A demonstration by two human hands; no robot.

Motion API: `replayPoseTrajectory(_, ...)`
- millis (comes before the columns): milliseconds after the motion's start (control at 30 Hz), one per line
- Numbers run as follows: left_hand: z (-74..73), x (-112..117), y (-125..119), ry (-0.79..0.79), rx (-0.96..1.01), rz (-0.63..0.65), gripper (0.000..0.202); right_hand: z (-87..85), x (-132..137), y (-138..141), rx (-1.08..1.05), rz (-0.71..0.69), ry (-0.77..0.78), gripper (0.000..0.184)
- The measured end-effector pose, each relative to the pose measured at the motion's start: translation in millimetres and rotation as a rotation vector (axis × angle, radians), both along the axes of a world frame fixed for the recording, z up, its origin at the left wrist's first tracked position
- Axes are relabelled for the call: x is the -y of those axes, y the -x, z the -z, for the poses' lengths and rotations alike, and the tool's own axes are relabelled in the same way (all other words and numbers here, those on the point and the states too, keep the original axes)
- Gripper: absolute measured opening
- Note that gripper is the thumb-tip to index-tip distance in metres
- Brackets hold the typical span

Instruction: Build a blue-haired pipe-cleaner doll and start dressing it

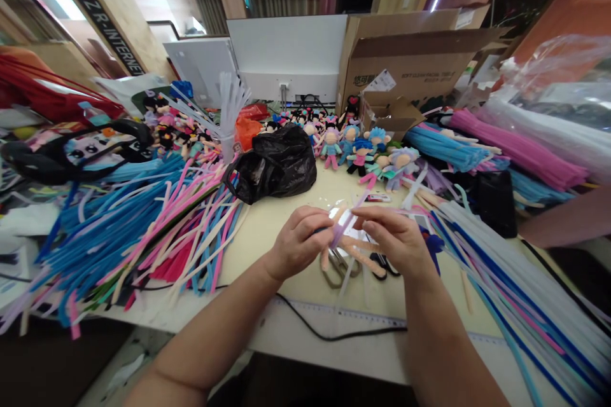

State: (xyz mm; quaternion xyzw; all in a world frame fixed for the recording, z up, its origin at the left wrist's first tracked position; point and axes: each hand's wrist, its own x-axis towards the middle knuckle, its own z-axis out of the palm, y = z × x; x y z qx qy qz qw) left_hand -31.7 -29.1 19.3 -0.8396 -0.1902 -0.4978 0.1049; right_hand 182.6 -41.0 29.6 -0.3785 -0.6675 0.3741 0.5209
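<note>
My left hand (301,238) is closed around one end of a small doll body made of peach pipe cleaners (363,259), whose limbs stick out toward the right. A light purple pipe cleaner (340,233) is wrapped around its middle. My right hand (396,235) pinches the upper end of that purple strip between thumb and fingertips. Below my hands, partly covered, lie scissors (329,278) with greyish handles on the cream mat (267,248). A dark blue fuzzy piece (433,248) sits beside my right wrist.
Bundles of blue and pink pipe cleaners (114,229) spread at left; white and blue ones (506,267) lie at right. Finished dolls (330,147) stand behind a black plastic bag (281,162). A cardboard box (410,63) is at the back. A black cable (324,336) crosses the front edge.
</note>
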Motion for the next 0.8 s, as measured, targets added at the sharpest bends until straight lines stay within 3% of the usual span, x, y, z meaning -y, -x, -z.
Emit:
replayPoseTrajectory(267,3.4,0,-1,0.018,0.003,0.009,0.021,-3.1,5,6,0.028,-0.069,0.093,0.017)
replayPoseTrajectory(367,4.4,-2,-2,0.108,0.088,0.024,0.021,-0.9,2,5,-0.040,-0.048,0.134,0.018)
replayPoseTrajectory(433,5.5,-5,-2,0.316,0.212,0.032,0.017,2.6,-2,3,-0.146,0.068,0.166,0.017)
replayPoseTrajectory(533,8.2,-11,-3,0.895,0.519,0.099,0.018,9.6,-9,3,-0.243,0.280,0.139,0.012)
replayPoseTrajectory(633,11.3,-19,-4,1.421,0.825,0.270,0.028,14.1,-11,10,-0.134,0.349,0.047,0.007)
replayPoseTrajectory(700,12.6,-22,-5,1.583,0.922,0.342,0.032,14.5,-9,18,-0.019,0.341,-0.031,0.008)
replayPoseTrajectory(800,13.3,-23,-7,1.667,0.951,0.350,0.032,13.0,-4,29,0.143,0.350,-0.166,0.012)
